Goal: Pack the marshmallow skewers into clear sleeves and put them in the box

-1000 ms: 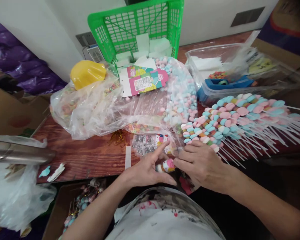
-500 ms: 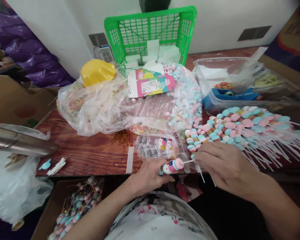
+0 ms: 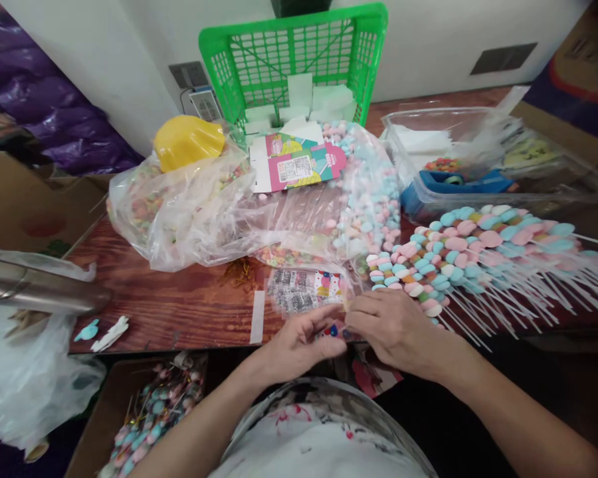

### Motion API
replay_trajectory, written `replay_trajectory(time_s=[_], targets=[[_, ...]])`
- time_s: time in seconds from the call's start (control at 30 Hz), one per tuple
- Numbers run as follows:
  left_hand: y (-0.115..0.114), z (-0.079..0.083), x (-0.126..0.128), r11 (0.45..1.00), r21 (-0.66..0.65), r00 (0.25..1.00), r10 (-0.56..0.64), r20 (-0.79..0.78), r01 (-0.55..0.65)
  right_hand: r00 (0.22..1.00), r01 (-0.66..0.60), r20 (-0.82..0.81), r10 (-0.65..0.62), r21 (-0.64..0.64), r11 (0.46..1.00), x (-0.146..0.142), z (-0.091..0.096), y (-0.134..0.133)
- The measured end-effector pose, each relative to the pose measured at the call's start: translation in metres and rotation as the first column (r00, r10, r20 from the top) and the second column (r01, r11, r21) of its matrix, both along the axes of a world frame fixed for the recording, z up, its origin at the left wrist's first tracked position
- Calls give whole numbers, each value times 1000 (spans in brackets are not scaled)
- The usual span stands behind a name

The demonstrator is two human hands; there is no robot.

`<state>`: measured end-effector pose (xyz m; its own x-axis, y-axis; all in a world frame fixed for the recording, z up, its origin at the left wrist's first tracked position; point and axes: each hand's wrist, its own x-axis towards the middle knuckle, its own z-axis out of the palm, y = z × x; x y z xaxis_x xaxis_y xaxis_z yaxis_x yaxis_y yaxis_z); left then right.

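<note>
Fingers (image 3: 365, 317) of the left hand (image 3: 294, 342) and the right hand (image 3: 393, 328) were pinched together on the candy skewer (image 3: 335, 330) at the near edge of the table (image 3: 179, 305), hiding all but a red-and-blue speck, whereas 0.5 s before its pink head and stick showed plainly between them.

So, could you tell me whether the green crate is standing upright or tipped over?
Tipped on its side: the green crate shows its open mouth to the camera, white blocks inside.
</note>
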<state>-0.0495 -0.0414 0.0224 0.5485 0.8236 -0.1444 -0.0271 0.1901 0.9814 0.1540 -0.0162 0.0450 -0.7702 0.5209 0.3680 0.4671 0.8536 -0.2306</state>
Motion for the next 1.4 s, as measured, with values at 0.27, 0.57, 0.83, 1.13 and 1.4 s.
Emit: replay_trajectory(time_s=[0.27,0.57,0.83,1.13,1.4], targets=[[-1,-13,4,954,57,953,298,-63,-294,995,13,-95,-11,12,1000,-20,-6,-1],[4,-5,2,843,118,851,518,86,-525,551,195,-633,-544,-536,821,-44,-35,-26],[-11,-15,5,922,-196,919,364,151,-333,620,256,-681,-388,-292,922,-62,-39,-18],[-11,-15,2,950,-82,952,304,30,-301,557,199,-694,-455,-421,885,-70,-40,-20],[-2,-16,1,939,-243,955,274,108,-242,697,248,-640,-325,-210,946,-48,-33,-8]])
